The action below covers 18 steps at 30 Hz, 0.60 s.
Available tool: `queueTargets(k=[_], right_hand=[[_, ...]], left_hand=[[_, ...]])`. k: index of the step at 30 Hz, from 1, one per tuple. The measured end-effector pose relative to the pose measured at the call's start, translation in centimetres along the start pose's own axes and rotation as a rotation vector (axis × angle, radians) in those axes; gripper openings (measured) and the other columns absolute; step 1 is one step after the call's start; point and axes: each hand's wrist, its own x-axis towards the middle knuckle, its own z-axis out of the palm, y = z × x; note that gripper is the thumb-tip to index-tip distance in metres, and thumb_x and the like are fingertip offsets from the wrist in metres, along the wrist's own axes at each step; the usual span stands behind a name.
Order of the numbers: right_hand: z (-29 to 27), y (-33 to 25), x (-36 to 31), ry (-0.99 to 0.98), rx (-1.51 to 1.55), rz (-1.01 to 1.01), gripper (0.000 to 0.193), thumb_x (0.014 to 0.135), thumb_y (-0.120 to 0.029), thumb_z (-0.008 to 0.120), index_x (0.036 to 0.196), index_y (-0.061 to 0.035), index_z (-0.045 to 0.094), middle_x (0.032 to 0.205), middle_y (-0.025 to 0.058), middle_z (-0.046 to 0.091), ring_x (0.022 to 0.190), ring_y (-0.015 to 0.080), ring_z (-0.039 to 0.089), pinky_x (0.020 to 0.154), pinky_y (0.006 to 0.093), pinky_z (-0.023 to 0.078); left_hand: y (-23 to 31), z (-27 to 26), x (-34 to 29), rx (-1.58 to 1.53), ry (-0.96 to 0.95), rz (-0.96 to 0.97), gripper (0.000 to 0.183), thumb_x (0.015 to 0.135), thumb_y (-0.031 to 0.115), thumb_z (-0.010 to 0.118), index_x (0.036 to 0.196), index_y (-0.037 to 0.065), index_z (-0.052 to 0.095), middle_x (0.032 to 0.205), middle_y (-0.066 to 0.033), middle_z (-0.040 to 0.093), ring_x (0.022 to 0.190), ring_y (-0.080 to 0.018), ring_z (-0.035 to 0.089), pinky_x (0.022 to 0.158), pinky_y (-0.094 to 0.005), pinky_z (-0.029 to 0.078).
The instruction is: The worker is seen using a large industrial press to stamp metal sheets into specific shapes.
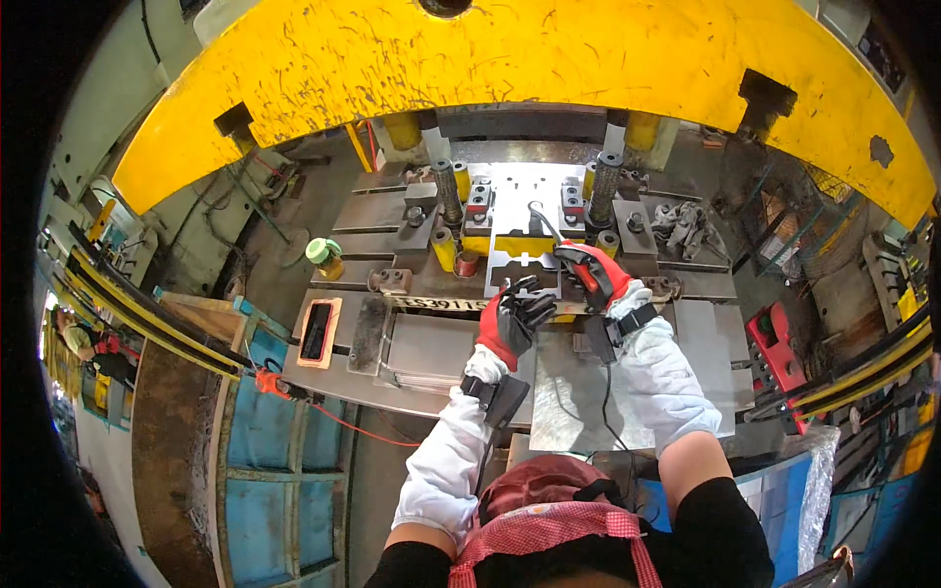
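My right hand (593,276), in a red glove with a black palm, is closed around the lower end of a slim dark rod with a rounded tip (545,220). The rod reaches forward over a bright metal plate (517,188) in the die. My left hand (516,321), gloved the same way, has its fingers spread near the front of the die. Just beyond its fingertips lies a flat metal part with a notched cut-out (502,274). Ribbed guide posts (447,194) stand to the left and right of the die. Whether my left fingertips touch the part I cannot tell.
A large yellow press beam (490,59) spans overhead. On the left are a phone in an orange case (316,333) and a green-capped bottle (324,258). Flat metal sheets (431,345) lie near my left arm, grey rags (686,231) at right, a red device (776,351) beyond.
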Motion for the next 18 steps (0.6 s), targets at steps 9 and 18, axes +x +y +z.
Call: queueTargets(k=[9,18], right_hand=[[0.9,0.7,0.4,0.125,0.287,0.219,0.025,0.084,-0.015,0.061,0.104,-0.0030,0.055,0.086,0.0008,0.058,0.073,0.0083,0.055,0.067,0.0218,0.045],[0.4,-3.9,-6.0,0.258,0.171,0.171,0.030,0.085,-0.017,0.059,0.111,-0.0040,0.052,0.079,-0.0011,0.057,0.055,0.0047,0.048,0.048,0.0205,0.040]], left_hand=[[-0.3,-2.0,0.8,0.120,-0.069,0.098,0.047,0.096,0.038,0.029,0.112,-0.002,0.048,0.103,-0.0172,0.059,0.090,-0.0319,0.060,0.083,-0.0442,0.049],[-0.8,-1.0,1.0,-0.042,0.187,0.057,0.044,0.096,0.036,0.029,0.105,-0.001,0.051,0.099,-0.0185,0.060,0.087,-0.0336,0.060,0.081,-0.0462,0.048]])
